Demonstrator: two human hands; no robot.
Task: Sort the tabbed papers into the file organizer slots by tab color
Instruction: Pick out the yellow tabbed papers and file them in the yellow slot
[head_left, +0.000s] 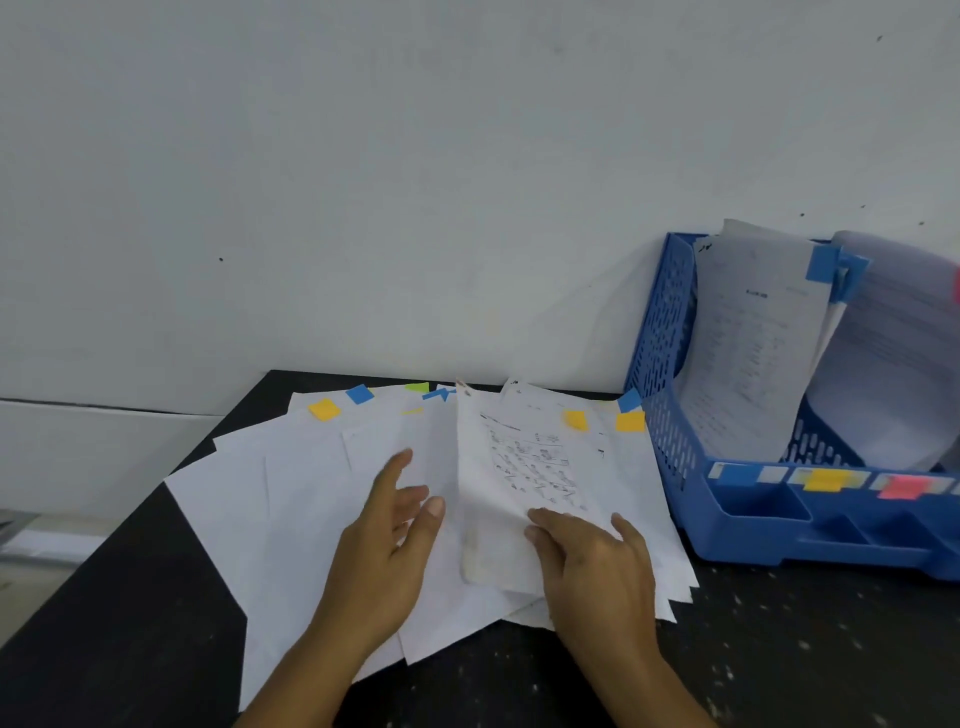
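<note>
Lifting one printed white sheet (530, 467) by its near edge, the right hand (592, 566) pinches it above the fanned pile of white tabbed papers (311, 493) on the black table (779, 649). The left hand (389, 540) rests open-fingered on that pile, just left of the sheet. The sheet's long axis runs away from the person. The blue perforated plastic file organizer (675, 364) stands beyond and right of the pile, nearer the right hand.

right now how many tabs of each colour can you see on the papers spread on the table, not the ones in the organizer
yellow tabs: 3
blue tabs: 3
green tab: 1
total: 7
A faint yellowish strip near the middle is too small to count.
</note>
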